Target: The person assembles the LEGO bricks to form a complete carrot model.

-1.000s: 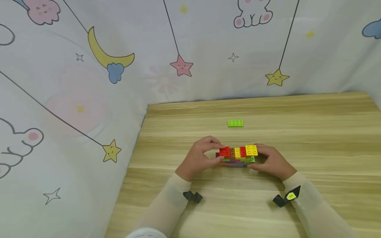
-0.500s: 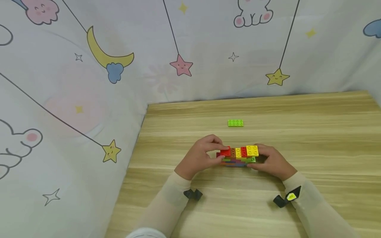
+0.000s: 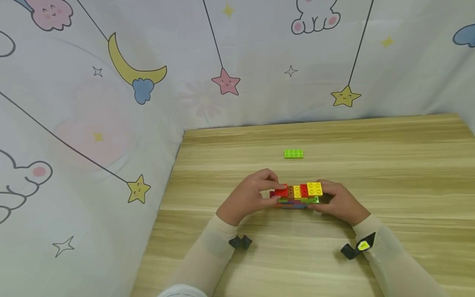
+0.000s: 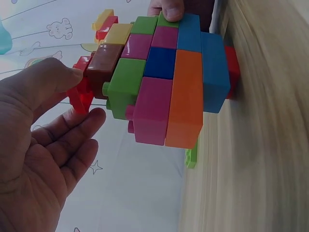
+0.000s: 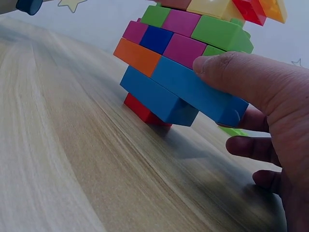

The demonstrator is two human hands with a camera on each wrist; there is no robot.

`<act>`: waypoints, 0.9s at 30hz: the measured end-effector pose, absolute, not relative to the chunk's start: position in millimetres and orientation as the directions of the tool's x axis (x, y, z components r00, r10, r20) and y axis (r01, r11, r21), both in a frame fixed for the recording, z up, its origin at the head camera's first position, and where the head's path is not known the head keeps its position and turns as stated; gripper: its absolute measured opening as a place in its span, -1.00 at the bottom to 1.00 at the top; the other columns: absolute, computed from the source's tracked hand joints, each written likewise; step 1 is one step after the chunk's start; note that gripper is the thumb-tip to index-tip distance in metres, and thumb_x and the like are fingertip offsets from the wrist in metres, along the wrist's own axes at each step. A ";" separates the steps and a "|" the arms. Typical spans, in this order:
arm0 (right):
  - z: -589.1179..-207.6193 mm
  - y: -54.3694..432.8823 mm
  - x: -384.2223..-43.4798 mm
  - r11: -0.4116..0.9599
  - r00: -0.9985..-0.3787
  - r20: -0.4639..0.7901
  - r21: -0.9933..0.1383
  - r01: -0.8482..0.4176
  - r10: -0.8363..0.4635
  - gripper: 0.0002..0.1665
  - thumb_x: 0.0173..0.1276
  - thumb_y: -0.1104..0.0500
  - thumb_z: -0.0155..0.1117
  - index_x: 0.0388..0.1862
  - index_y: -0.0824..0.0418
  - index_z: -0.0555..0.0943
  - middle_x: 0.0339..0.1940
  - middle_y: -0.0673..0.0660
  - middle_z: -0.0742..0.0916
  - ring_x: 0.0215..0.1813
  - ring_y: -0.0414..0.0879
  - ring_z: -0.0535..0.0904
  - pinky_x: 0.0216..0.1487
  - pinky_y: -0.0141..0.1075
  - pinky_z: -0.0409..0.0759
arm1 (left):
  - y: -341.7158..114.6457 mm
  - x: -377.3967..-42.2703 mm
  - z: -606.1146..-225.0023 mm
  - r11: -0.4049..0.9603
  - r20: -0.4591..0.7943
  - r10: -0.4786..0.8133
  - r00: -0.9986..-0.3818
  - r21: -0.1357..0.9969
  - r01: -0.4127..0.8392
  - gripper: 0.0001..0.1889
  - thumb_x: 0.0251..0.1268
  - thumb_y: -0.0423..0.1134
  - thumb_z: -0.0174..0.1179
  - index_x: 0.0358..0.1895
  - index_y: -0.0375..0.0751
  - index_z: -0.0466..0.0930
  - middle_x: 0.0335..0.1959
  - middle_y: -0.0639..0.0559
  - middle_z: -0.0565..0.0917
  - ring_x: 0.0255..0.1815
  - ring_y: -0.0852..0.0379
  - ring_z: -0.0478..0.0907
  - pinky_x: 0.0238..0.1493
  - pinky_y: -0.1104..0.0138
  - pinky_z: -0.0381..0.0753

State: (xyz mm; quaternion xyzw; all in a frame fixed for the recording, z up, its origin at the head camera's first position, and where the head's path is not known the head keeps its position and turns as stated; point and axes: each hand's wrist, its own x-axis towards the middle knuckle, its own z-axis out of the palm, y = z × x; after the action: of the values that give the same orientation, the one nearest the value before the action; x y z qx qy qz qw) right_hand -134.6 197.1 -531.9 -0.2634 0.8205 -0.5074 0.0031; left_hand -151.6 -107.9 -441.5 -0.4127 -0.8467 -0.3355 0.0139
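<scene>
A built stack of toy building bricks (image 4: 157, 63) in several colours stands on the table between my hands, with a red brick (image 5: 142, 111) at its foot. My left hand (image 3: 245, 198) pinches a red brick (image 4: 81, 96) at the stack's upper left, index finger over its top and thumb at the near side. Beside it in the top row come a brown, a yellow, a red and a larger yellow brick (image 3: 314, 189). My right hand (image 3: 339, 203) grips the stack's right side; its thumb (image 5: 217, 67) presses the near face, while some fingers are partly hidden behind.
Behind the stack a lime-green brick (image 3: 293, 154) lies alone on the wooden table (image 3: 222, 152). A printed curtain (image 3: 259, 103) hangs along the table's back and left edges.
The left index finger has slid a little further right over the top of the red brick. The stack has shifted very slightly right. The right hand has hardly moved.
</scene>
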 end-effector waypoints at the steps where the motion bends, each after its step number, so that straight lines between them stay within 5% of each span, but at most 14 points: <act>1: -532.1 197.0 -134.7 0.343 -0.860 0.265 -0.835 -0.431 -0.436 -0.46 0.08 0.23 0.71 0.08 0.09 0.76 0.00 -0.07 0.76 0.03 -0.28 0.64 0.12 -0.53 0.51 | -107.8 -151.4 -440.7 0.441 0.291 0.691 -0.662 0.555 0.705 -0.76 0.19 -0.33 0.50 -0.06 -0.12 0.85 -0.11 0.16 0.58 -0.11 0.25 0.48 -0.05 0.52 0.56; 13: -535.5 199.2 -135.7 0.358 -0.862 0.256 -0.830 -0.428 -0.438 -0.50 0.10 0.22 0.69 0.07 0.10 0.77 0.02 -0.06 0.77 0.05 -0.29 0.64 0.13 -0.52 0.52 | -106.4 -150.5 -441.4 0.458 0.259 0.693 -0.673 0.562 0.688 -0.72 0.19 -0.30 0.52 -0.01 -0.11 0.84 -0.10 0.17 0.57 -0.10 0.24 0.48 -0.07 0.52 0.56; 19: -536.8 201.5 -135.1 0.352 -0.866 0.247 -0.838 -0.416 -0.435 -0.50 0.11 0.22 0.69 0.07 0.09 0.77 0.04 -0.05 0.76 0.08 -0.30 0.63 0.15 -0.52 0.52 | -105.1 -151.3 -450.4 0.398 0.311 0.668 -0.676 0.619 0.677 -0.71 0.17 -0.35 0.51 -0.01 -0.14 0.83 -0.10 0.15 0.58 -0.10 0.12 0.54 -0.11 0.36 0.65; 27: -536.3 202.1 -135.7 0.360 -0.871 0.225 -0.844 -0.398 -0.437 -0.49 0.14 0.19 0.67 0.11 0.07 0.76 0.08 -0.06 0.76 0.11 -0.30 0.62 0.18 -0.51 0.51 | -111.3 -165.7 -461.8 0.221 0.426 0.618 -0.661 0.713 0.666 -0.69 0.27 -0.25 0.48 0.06 -0.18 0.77 -0.03 0.02 0.71 0.05 0.15 0.61 0.17 0.29 0.60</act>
State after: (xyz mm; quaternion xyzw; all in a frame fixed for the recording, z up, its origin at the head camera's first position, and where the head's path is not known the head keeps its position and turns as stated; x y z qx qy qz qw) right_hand -135.7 202.1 -536.3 -0.2531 0.8245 -0.5057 0.0190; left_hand -165.7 -111.3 -461.8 -0.4112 -0.7808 -0.4697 0.0255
